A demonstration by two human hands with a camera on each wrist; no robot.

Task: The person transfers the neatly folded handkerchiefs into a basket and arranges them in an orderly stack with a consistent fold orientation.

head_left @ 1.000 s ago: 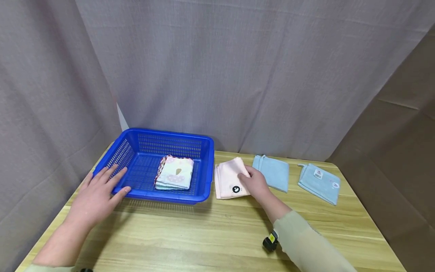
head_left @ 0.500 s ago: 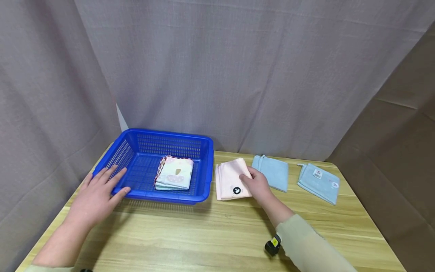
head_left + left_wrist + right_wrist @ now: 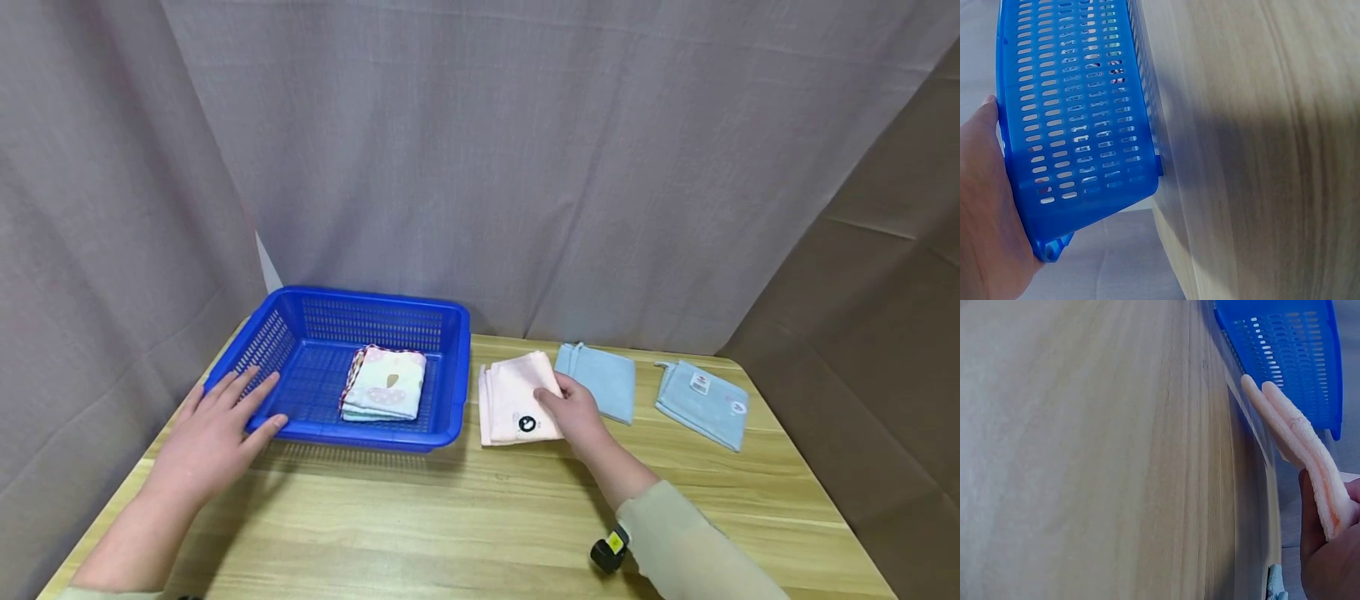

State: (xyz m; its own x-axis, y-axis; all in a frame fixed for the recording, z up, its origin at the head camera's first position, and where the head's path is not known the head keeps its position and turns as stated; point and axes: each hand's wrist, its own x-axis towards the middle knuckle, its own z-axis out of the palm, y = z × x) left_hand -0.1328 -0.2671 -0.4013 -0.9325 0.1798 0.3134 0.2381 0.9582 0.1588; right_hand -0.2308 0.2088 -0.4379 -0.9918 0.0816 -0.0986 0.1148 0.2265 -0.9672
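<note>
My right hand [image 3: 579,415] pinches the right side of a folded pink towel [image 3: 517,392], thumb on top and fingers beneath. A small round black-and-white design marks the towel near its front edge. In the right wrist view the folded layers of the pink towel [image 3: 1300,440] show edge-on, tilted up over the wooden table. My left hand [image 3: 213,442] lies with spread fingers on the near-left corner of a blue plastic basket [image 3: 352,432]. Inside the basket, right of its middle, sits a small stack of folded cloths [image 3: 384,383], the top one white with a pale print.
Two folded light blue towels lie right of the pink one: one towel [image 3: 611,383] just behind my right hand, the other towel [image 3: 705,407] with a white label farther right. A grey curtain [image 3: 480,167] closes off the back, and a brown panel [image 3: 885,350] stands at the right.
My right hand has drawn the pink towel slightly right and toward me, widening the gap from the basket. My left hand and the basket have stayed in place.
</note>
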